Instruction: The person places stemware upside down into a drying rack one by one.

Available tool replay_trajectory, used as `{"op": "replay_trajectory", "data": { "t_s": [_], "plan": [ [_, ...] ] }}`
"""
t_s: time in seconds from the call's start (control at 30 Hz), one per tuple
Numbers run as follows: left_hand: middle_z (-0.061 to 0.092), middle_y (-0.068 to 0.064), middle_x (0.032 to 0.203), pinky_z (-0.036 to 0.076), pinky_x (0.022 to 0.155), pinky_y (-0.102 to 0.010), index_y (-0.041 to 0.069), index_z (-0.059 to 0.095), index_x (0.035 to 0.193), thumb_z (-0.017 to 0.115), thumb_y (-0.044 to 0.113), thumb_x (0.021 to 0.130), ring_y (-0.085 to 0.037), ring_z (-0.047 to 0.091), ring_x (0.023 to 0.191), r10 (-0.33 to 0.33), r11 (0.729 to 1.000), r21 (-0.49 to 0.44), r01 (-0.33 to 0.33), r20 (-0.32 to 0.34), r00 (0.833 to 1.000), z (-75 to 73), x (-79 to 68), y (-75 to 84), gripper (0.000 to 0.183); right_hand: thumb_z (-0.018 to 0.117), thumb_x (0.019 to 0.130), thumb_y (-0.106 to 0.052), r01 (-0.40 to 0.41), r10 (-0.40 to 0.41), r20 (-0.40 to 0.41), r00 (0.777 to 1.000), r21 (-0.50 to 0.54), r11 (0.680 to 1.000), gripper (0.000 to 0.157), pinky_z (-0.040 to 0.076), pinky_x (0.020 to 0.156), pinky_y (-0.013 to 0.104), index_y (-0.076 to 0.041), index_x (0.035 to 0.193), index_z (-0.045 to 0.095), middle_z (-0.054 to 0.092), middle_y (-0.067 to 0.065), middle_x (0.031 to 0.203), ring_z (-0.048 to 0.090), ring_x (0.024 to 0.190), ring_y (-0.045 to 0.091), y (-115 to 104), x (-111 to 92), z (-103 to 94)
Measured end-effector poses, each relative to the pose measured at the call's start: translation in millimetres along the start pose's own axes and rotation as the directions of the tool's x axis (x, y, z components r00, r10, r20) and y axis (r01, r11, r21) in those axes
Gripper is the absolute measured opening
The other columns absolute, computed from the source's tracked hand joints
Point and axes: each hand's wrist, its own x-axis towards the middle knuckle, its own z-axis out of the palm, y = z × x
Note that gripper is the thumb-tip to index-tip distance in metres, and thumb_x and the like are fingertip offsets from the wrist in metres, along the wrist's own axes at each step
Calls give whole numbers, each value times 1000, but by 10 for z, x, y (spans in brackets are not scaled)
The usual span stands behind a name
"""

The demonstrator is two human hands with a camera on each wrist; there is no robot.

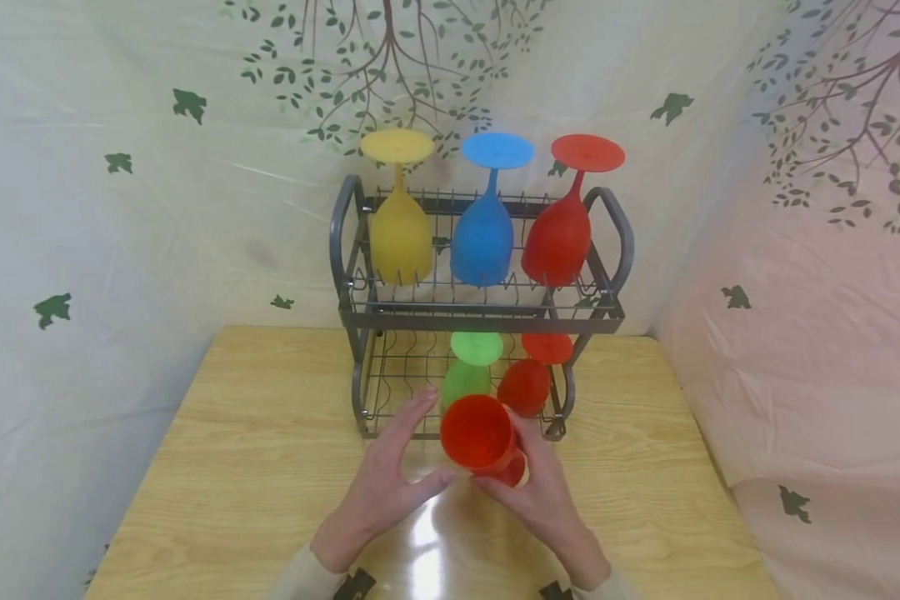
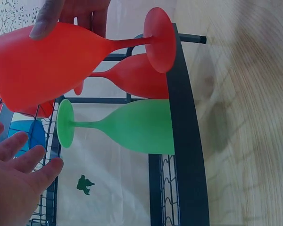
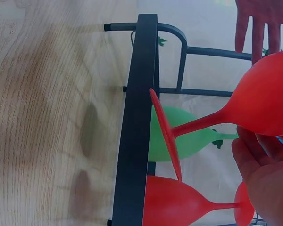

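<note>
A red plastic goblet (image 1: 478,435) is held upright by its bowl in my right hand (image 1: 536,487), in front of the rack's lower tier. In the right wrist view the thumb and fingers curl round the bowl, while its stem and foot (image 3: 165,134) point down. My left hand (image 1: 390,479) is just left of the goblet, fingers spread and holding nothing. Behind the goblet, a green goblet (image 2: 137,126) and another red goblet (image 2: 141,77) stand upside down on the lower tier.
The dark two-tier dish rack (image 1: 480,321) stands at the table's back. Its upper tier bears upside-down yellow (image 1: 401,237), blue (image 1: 483,237) and red (image 1: 558,237) goblets. A wooden table (image 1: 270,467) lies beneath; patterned cloth (image 1: 120,233) hangs behind and beside it.
</note>
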Motion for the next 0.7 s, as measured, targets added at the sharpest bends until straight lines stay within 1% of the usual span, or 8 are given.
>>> {"op": "replay_trajectory", "data": {
  "t_s": [0.13, 0.27, 0.37, 0.47, 0.57, 0.63, 0.7],
  "plan": [
    [40, -3, 164, 41, 110, -66, 18, 40, 159, 78, 47, 89, -31, 38, 150, -16, 1000, 10, 16, 23, 1000, -9, 16, 33, 85, 94, 74, -15, 29, -28, 26, 999, -40, 999, 93, 57, 94, 50, -20, 154, 47, 61, -3, 143, 59, 123, 22, 4, 12, 17],
    [38, 0, 165, 40, 110, -65, 18, 40, 160, 71, 58, 91, -29, 38, 150, -30, 999, 25, 29, 45, 999, -28, 25, 55, 85, 95, 72, -16, 74, -71, 53, 996, -69, 995, 94, 57, 94, 51, -17, 153, 47, 60, 1, 145, 59, 124, 24, 21, 26, 28],
    [38, -2, 165, 40, 111, -64, 16, 39, 160, 69, 63, 91, -29, 39, 150, -32, 999, 30, 30, 62, 998, -48, 28, 62, 88, 96, 71, -17, 111, -104, 65, 992, -115, 987, 94, 58, 93, 50, -13, 152, 48, 59, 4, 145, 60, 124, 26, 40, 27, 35],
    [37, -4, 165, 41, 111, -63, 14, 39, 160, 68, 66, 90, -31, 39, 149, -31, 998, 48, 27, 85, 996, -64, 27, 62, 91, 96, 69, -19, 129, -117, 82, 990, -158, 979, 94, 58, 94, 50, -12, 151, 50, 58, 5, 145, 60, 124, 26, 45, 28, 40],
    [38, -6, 165, 42, 109, -64, 13, 42, 158, 65, 67, 90, -33, 40, 148, -9, 997, 82, 0, 104, 994, -70, 24, 50, 90, 97, 69, -21, 136, -117, 106, 987, -191, 972, 94, 59, 94, 49, -11, 150, 51, 58, 5, 145, 59, 125, 26, 39, 30, 40],
    [39, -7, 164, 44, 107, -65, 13, 45, 157, 64, 67, 91, -35, 41, 147, 19, 993, 113, -32, 115, 993, -69, 23, 35, 87, 97, 69, -21, 141, -117, 120, 986, -213, 967, 93, 59, 94, 48, -11, 150, 52, 58, 6, 144, 59, 126, 26, 28, 32, 36],
    [40, -8, 163, 46, 104, -66, 14, 48, 155, 66, 65, 91, -36, 42, 146, 50, 987, 143, -67, 120, 992, -68, 23, 19, 84, 97, 69, -21, 148, -120, 131, 984, -235, 961, 92, 59, 94, 48, -9, 149, 52, 58, 7, 144, 58, 125, 27, 20, 34, 31]
  ]
}}
